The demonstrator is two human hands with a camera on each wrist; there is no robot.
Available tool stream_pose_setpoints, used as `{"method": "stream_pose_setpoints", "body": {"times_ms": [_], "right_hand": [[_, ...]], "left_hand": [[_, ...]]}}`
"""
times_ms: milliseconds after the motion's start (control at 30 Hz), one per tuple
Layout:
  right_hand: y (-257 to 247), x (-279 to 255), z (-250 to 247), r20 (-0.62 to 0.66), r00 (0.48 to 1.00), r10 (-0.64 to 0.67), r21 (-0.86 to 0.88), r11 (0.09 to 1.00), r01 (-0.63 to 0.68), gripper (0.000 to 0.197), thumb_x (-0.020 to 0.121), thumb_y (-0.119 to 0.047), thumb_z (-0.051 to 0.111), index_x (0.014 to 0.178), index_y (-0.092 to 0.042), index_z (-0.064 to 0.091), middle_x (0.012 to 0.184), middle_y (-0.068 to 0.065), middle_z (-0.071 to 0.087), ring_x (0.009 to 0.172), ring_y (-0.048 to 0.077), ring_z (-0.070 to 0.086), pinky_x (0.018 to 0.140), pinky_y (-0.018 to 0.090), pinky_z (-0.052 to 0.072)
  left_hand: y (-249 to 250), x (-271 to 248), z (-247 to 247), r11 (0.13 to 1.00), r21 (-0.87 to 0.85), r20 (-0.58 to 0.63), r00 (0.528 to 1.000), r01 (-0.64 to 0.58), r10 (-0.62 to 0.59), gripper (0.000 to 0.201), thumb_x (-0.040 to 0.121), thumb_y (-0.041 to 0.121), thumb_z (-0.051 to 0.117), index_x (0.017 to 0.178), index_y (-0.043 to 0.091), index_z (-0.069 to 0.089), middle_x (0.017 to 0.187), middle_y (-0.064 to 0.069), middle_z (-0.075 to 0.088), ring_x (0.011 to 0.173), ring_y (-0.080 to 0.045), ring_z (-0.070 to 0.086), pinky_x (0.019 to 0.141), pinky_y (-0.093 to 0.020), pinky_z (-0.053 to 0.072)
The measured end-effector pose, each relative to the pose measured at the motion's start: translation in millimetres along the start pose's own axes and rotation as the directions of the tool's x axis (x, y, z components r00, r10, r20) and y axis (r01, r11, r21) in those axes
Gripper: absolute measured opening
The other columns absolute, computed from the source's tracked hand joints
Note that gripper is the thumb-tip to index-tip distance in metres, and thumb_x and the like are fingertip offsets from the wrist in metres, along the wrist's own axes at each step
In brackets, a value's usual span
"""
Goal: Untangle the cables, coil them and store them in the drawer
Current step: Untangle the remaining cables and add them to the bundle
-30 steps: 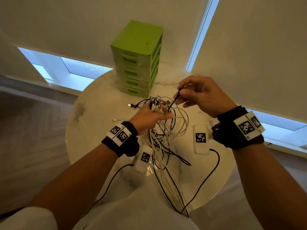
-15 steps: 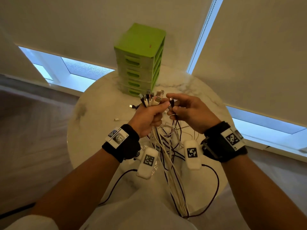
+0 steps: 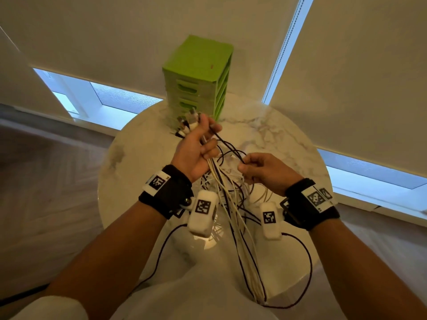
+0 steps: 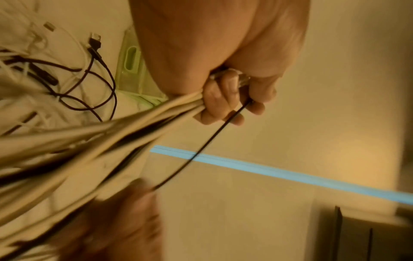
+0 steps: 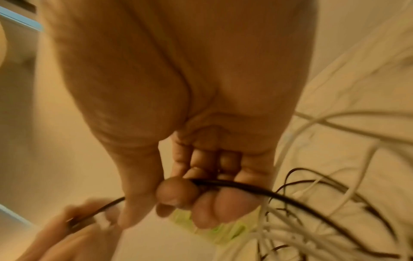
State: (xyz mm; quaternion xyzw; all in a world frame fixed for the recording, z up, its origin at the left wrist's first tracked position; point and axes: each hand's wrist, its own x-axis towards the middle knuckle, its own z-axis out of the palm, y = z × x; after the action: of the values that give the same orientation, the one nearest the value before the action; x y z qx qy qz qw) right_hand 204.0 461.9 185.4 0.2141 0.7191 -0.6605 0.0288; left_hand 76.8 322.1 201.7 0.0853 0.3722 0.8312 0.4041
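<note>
My left hand [image 3: 198,146] is raised over the round marble table [image 3: 288,144] and grips a bundle of white and black cables [image 3: 233,204] near their plugs [image 3: 188,122], which stick up above the fist. The cables hang in a tangle down to the table's near edge. My right hand [image 3: 261,172] pinches one black cable [image 3: 227,145] that runs up to the left hand; in the right wrist view this black cable [image 5: 234,185] passes between thumb and fingers. In the left wrist view my left hand [image 4: 225,98] clamps the cables [image 4: 111,134]. A green drawer unit [image 3: 198,75] stands behind, drawers closed.
A loose black cable with a USB plug [image 4: 95,39] lies on the table by the drawer unit's base. Window blinds [image 3: 358,65] hang behind the table. Wooden floor [image 3: 46,181] lies to the left.
My left hand has lifted the bundle of plugs higher, toward the drawer unit. My right hand has slid back along the black cable, down and toward me, apart from the left hand.
</note>
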Motion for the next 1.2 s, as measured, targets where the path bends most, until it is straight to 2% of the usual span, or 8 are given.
{"method": "stream_pose_setpoints", "body": {"times_ms": [133, 267, 467, 767, 833, 967, 1100, 1200], "right_hand": [[25.2, -0.6, -24.0, -0.057, 0.995, 0.084, -0.244, 0.965, -0.095, 0.015, 0.090, -0.013, 0.063, 0.075, -0.012, 0.067, 0.073, 0.004, 0.063, 0.069, 0.012, 0.057, 0.072, 0.024, 0.047], [33.6, 5.7, -31.0, -0.235, 0.972, 0.011, -0.487, 0.864, -0.127, 0.012, 0.087, -0.011, 0.067, 0.075, -0.013, 0.071, 0.075, 0.002, 0.067, 0.074, 0.014, 0.058, 0.072, 0.023, 0.041], [-17.0, -4.4, -11.0, -0.299, 0.908, -0.295, -0.202, 0.949, 0.242, 0.015, 0.085, 0.002, 0.065, 0.083, -0.010, 0.073, 0.065, 0.002, 0.068, 0.061, 0.014, 0.063, 0.066, 0.030, 0.059], [-63.6, -20.6, 0.7, -0.406, 0.704, -0.582, -0.128, 0.799, 0.587, 0.018, 0.081, -0.001, 0.070, 0.092, -0.015, 0.070, 0.071, -0.010, 0.070, 0.066, 0.005, 0.063, 0.060, 0.018, 0.050], [-55.2, -18.6, 3.0, -0.404, 0.752, -0.520, -0.073, 0.838, 0.540, 0.018, 0.083, -0.004, 0.069, 0.099, -0.013, 0.067, 0.077, -0.003, 0.067, 0.068, 0.010, 0.062, 0.060, 0.022, 0.051], [-24.2, -14.4, 17.2, -0.157, 0.962, -0.221, 0.128, 0.962, 0.242, 0.019, 0.094, -0.024, 0.054, 0.111, -0.018, 0.059, 0.095, 0.006, 0.065, 0.081, 0.014, 0.065, 0.072, 0.029, 0.054], [12.7, -0.6, 14.5, -0.064, 0.985, -0.160, -0.255, 0.957, 0.138, 0.022, 0.095, -0.034, 0.052, 0.117, -0.033, 0.055, 0.103, -0.005, 0.061, 0.089, 0.003, 0.059, 0.078, 0.019, 0.047], [38.6, 9.4, 2.9, -0.074, 0.994, -0.079, -0.564, 0.825, 0.024, 0.017, 0.093, -0.040, 0.055, 0.107, -0.034, 0.062, 0.111, -0.006, 0.063, 0.094, 0.012, 0.060, 0.086, 0.030, 0.048]], "left_hand": [[27.0, 6.8, -6.1, 0.989, -0.109, -0.046, 0.995, -0.096, 0.091, 0.029, 0.103, 0.033, 0.034, 0.084, 0.019, 0.050, 0.061, 0.004, 0.052, 0.034, 0.000, 0.026, 0.035, -0.013, 0.022], [28.6, 7.8, -7.4, 0.997, 0.021, -0.050, 0.996, -0.067, 0.068, 0.027, 0.102, 0.034, 0.038, 0.086, 0.020, 0.054, 0.057, 0.007, 0.047, 0.036, 0.000, 0.024, 0.036, -0.013, 0.020], [4.7, 2.5, 5.0, 0.811, 0.572, 0.015, 0.987, 0.123, -0.160, 0.022, 0.100, 0.026, 0.047, 0.101, 0.014, 0.065, 0.053, 0.009, 0.037, 0.042, -0.003, 0.024, 0.043, -0.020, 0.013], [-11.0, -9.1, 21.1, 0.727, 0.678, 0.094, 0.970, 0.103, -0.224, 0.012, 0.095, 0.013, 0.057, 0.088, 0.011, 0.067, 0.052, 0.006, 0.032, 0.047, -0.007, 0.025, 0.043, -0.020, 0.019], [-10.1, -9.5, 19.5, 0.773, 0.627, 0.087, 0.977, 0.097, -0.193, 0.016, 0.096, 0.014, 0.054, 0.085, 0.011, 0.065, 0.051, 0.007, 0.030, 0.046, -0.007, 0.025, 0.045, -0.023, 0.016], [-1.3, -11.0, 23.0, 0.881, 0.458, 0.117, 0.974, 0.121, -0.195, 0.020, 0.097, 0.018, 0.050, 0.080, 0.014, 0.058, 0.044, 0.011, 0.039, 0.038, -0.003, 0.031, 0.041, -0.018, 0.020], [20.7, -10.7, 27.7, 0.927, 0.367, 0.216, 0.963, 0.072, -0.160, 0.025, 0.089, 0.026, 0.050, 0.076, 0.017, 0.069, 0.046, 0.011, 0.031, 0.036, -0.001, 0.025, 0.037, -0.015, 0.019], [38.0, -8.9, 25.6, 0.941, 0.335, 0.276, 0.949, 0.052, -0.150, 0.030, 0.090, 0.027, 0.050, 0.070, 0.021, 0.073, 0.045, 0.012, 0.032, 0.036, 0.000, 0.024, 0.038, -0.017, 0.015]]}}
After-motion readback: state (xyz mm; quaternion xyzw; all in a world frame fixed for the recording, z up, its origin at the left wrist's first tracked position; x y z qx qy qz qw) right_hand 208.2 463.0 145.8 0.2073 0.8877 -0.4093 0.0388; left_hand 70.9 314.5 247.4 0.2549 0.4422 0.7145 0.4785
